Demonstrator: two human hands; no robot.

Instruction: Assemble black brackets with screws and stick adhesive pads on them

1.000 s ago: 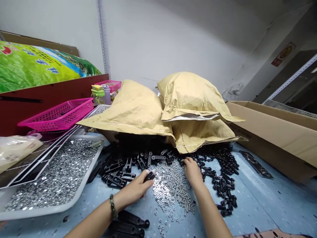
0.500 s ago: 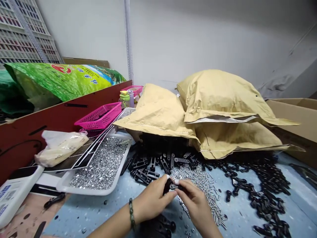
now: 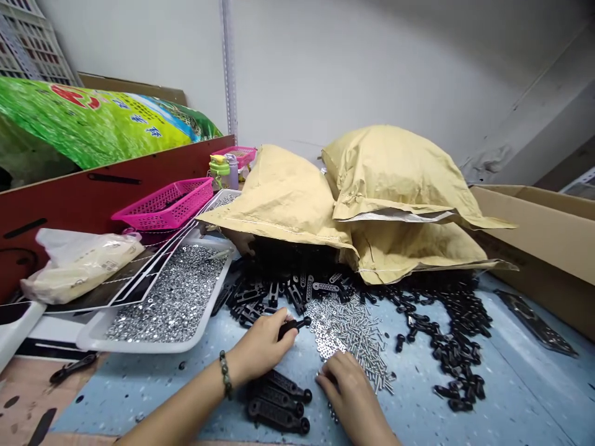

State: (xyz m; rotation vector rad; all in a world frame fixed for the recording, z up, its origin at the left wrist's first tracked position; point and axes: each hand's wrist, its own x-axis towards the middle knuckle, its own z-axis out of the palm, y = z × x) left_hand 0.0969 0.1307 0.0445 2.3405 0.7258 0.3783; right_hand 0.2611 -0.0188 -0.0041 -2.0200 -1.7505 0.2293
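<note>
**Gripped on one side, touched on the other**

A black plastic link (image 3: 290, 328) with a round stud at its tip is clamped in the left hand (image 3: 263, 345), and the stud is seen poking out past the fingers! A beaded bracelet (image 3: 225, 375) is worn on that wrist. Over on the right hand (image 3: 349, 391), the fingers are curled downward, and the fingertips (image 3: 323, 379) are set against the lower edge of a loose spill of silver screws and nuts (image 3: 346, 334). Whether anything is pinched there cannot be told. The two hands are kept apart, not touching.

Just below the left hand, three black plastic bars with ball ends (image 3: 276, 402) are lined up side by side on the speckled blue worktop (image 3: 520, 396). Behind the spill, a heap of flat, slotted black plastic parts (image 3: 264, 297) is spread out, while a long drift of small black plastic pieces (image 3: 458, 341) is curving along the right. To the left, a white plastic tray (image 3: 139, 345) loaded with silver nuts is placed close by, with a pink mesh basket (image 3: 162, 205) beyond it. At the back, tan paper sacks (image 3: 283, 198) are piled up, and an open cardboard box (image 3: 534, 248) is seen at the right.
</note>
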